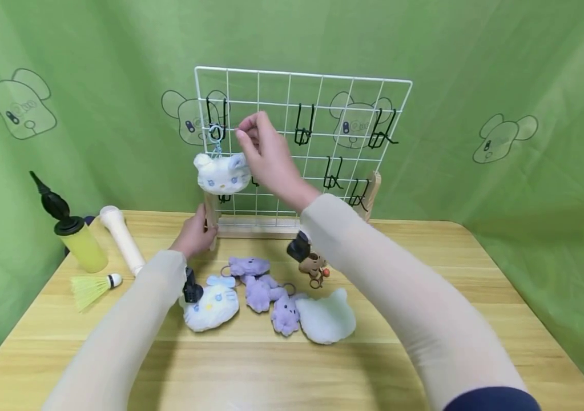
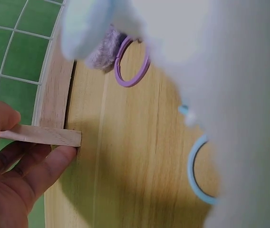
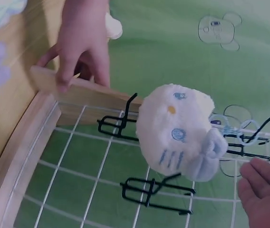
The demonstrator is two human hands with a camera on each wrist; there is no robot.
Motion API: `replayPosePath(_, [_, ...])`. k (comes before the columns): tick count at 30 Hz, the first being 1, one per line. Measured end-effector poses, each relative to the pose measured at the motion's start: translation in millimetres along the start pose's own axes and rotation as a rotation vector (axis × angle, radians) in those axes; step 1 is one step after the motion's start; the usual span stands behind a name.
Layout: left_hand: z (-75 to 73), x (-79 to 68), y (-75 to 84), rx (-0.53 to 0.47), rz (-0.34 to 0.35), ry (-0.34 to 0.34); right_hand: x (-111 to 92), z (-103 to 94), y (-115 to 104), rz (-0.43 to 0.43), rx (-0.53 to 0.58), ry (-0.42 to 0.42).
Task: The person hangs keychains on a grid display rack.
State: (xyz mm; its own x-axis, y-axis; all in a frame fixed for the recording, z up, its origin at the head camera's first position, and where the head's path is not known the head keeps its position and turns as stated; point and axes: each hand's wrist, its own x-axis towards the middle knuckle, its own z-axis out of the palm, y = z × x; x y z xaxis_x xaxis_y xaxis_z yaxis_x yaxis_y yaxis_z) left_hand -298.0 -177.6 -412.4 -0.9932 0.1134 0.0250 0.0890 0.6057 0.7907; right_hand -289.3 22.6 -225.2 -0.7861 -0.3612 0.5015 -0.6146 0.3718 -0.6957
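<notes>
A white cat-face plush keychain (image 1: 224,173) with blue eyes and a blue bow hangs by its light-blue ring (image 3: 249,132) from a black hook (image 3: 249,148) at the upper left of the white wire grid rack (image 1: 304,74). Just right of that ring, my right hand (image 1: 266,145) is raised, its fingers loosely bent and nothing between them. Low on the left, my left hand (image 1: 195,233) grips the rack's wooden side foot (image 2: 54,136), thumb on one face and fingers on the other.
On the table lie purple plush keychains (image 1: 258,294), two more white plushes (image 1: 212,308) (image 1: 326,317) and a small brown keychain (image 1: 313,265). A yellow pump bottle (image 1: 83,245), a white microphone-shaped object (image 1: 121,237) and a yellow shuttlecock (image 1: 93,288) are at left. Other black hooks (image 1: 303,128) hang on the grid.
</notes>
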Motion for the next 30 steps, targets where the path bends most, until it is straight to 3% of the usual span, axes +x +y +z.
replayPosePath(4, [-1.0, -1.0, 3.0, -0.007, -0.017, -0.011, -26.2, -18.6, 2.5, -0.082, -0.015, -0.013])
replayPosePath(9, [-1.1, -0.4, 3.6, -0.017, -0.03, -0.021, -69.8, -39.9, 18.7, -0.092, -0.082, -0.097])
replayPosePath(17, [-1.0, 1.7, -0.3, -0.002, 0.001, -0.008, -143.1, -47.6, 60.7, 0.069, -0.36, -0.436])
replayPosePath(20, [-1.5, 2.2, 0.0, -0.002, 0.002, -0.011, -165.9, -46.4, 69.6, 0.13, -0.527, -0.545])
replayPosePath(25, [-0.9, 2.9, 0.7, -0.009, 0.008, -0.007, -193.9, -43.6, 76.8, 0.251, -0.763, -0.653])
replayPosePath(30, [-0.7, 3.2, -0.2, -0.008, 0.008, -0.004, -207.1, -42.7, 74.9, 0.334, -0.796, -0.7])
